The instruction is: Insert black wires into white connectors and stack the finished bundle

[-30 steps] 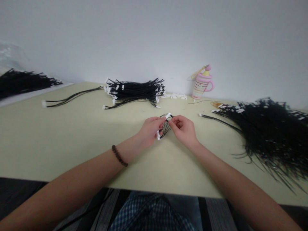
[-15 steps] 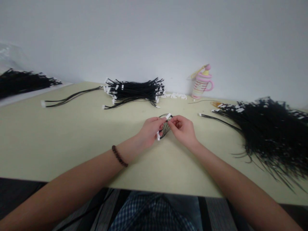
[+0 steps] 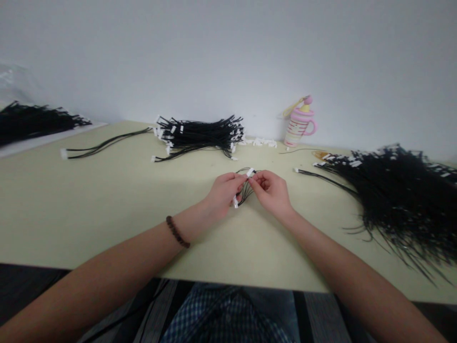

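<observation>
My left hand (image 3: 224, 194) is closed on a looped black wire harness (image 3: 245, 192), thumb against the white connector (image 3: 251, 172) at its upper end. Below the fingers hangs the harness's other white connector (image 3: 235, 202). My right hand (image 3: 270, 190) pinches thumb to forefinger at the right side of the upper connector, where black wires come out. Which wire those fingertips grip is too small to make out. Both hands are held close together over the pale table (image 3: 228, 252).
Behind the hands lies a stack of black harnesses (image 3: 200, 133), with loose white connectors (image 3: 260, 142) beside it. A pink-lidded cup (image 3: 298, 127) stands by the wall. At right is a large black wire heap (image 3: 403, 195); another bundle (image 3: 35, 121) lies far left.
Almost nothing differs. My right fingertips have shifted very slightly at the upper connector, and the lower connector has swung a touch to the right.
</observation>
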A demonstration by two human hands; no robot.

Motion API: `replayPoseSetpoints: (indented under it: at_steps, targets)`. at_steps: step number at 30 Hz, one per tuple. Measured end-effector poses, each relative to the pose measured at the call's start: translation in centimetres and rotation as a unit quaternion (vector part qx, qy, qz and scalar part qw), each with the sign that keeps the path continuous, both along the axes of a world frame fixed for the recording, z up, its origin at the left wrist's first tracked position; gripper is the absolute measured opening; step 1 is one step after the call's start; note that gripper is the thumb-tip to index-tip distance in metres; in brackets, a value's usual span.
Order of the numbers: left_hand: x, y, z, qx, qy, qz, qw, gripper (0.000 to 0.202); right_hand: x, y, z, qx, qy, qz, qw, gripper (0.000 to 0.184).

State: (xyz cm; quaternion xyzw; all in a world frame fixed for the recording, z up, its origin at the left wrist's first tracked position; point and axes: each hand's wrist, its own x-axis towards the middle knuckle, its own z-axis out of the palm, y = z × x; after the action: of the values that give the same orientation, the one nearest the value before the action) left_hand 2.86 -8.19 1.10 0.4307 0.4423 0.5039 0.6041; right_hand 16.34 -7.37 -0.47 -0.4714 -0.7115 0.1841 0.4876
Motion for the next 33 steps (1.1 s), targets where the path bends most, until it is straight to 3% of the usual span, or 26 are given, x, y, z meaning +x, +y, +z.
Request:
replayPoseSetpoints:
  at_steps: [33]
  targets:
    - [-0.32, 0.22, 0.37, -0.002, -0.022, 0.012, 1.0, 0.019, 0.18, -0.03, 0.13, -0.008, 0.011, -0.011, 1.0, 0.015]
